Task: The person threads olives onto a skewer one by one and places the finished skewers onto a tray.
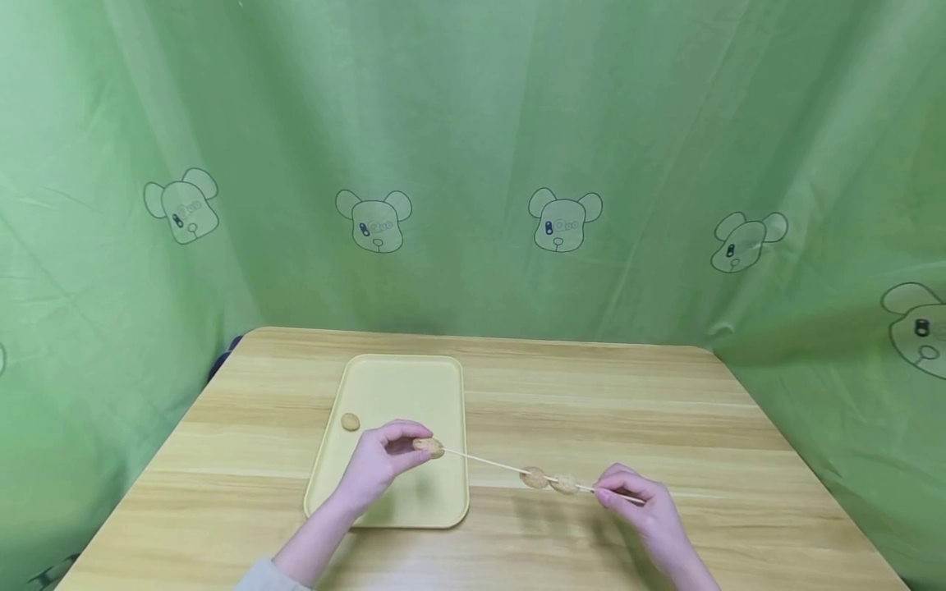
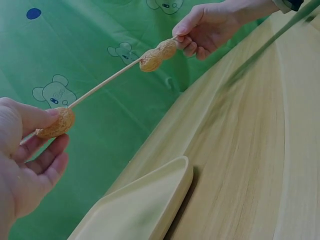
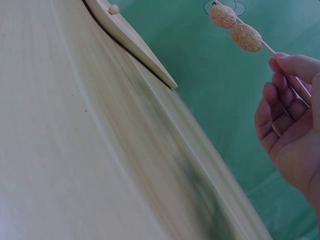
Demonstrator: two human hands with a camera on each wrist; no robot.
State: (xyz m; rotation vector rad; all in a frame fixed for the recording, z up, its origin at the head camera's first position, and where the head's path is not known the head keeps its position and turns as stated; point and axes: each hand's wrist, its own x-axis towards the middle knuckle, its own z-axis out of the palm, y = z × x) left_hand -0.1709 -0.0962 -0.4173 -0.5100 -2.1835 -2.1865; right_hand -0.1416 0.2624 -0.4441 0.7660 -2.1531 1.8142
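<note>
My right hand [image 1: 646,513] pinches a thin wooden skewer [image 1: 484,460] near one end between thumb and fingers. Two tan, wrinkled, oval food balls [image 1: 534,478] sit threaded side by side on it, a little in front of those fingertips. At the skewer's far tip, my left hand [image 1: 377,460] pinches another such ball [image 2: 59,123] between thumb and fingers. In the left wrist view the tip meets this ball's surface; I cannot tell how deep it goes. Both hands hold everything raised above the table, the left one over the tray.
A pale yellow rectangular tray [image 1: 399,386] with a low rim lies on the wood-grain table [image 1: 591,394], left of the middle. One loose oval ball [image 1: 351,422] rests near the tray's left rim. Green curtains [image 1: 473,123] with bear-head prints hang behind and at both sides.
</note>
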